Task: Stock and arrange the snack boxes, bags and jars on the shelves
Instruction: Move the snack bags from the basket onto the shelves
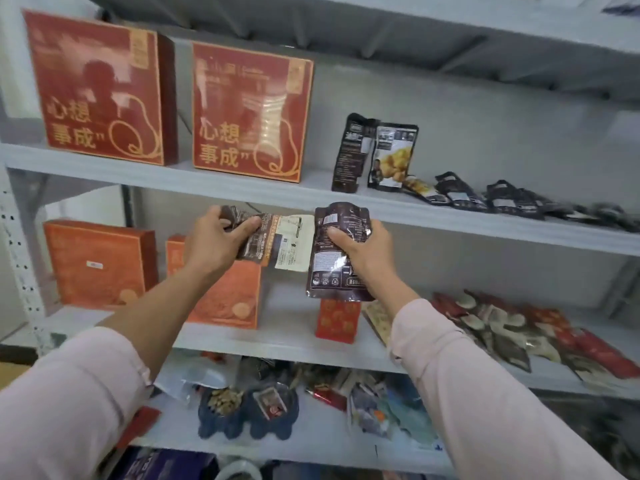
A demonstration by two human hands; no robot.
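My left hand (pixel 216 239) grips a brown snack bag (pixel 277 242) lying sideways, its white label facing me. My right hand (pixel 360 249) holds a second dark brown snack bag (pixel 337 258) upright by its upper part, thumb on the front. Both bags hang in front of the upper shelf's front edge (pixel 450 220). On that shelf stand two large red gift boxes (pixel 104 88), (pixel 251 110) and two upright dark bags (pixel 375 152); several more dark bags (pixel 502 199) lie flat to their right.
The middle shelf (pixel 287 344) carries orange boxes (pixel 97 263), a small red box (pixel 337 320) and a fanned row of red and brown bags (pixel 519 334). The bottom shelf holds mixed bags and dark trays (pixel 249 407). A perforated upright (pixel 17 258) bounds the left side.
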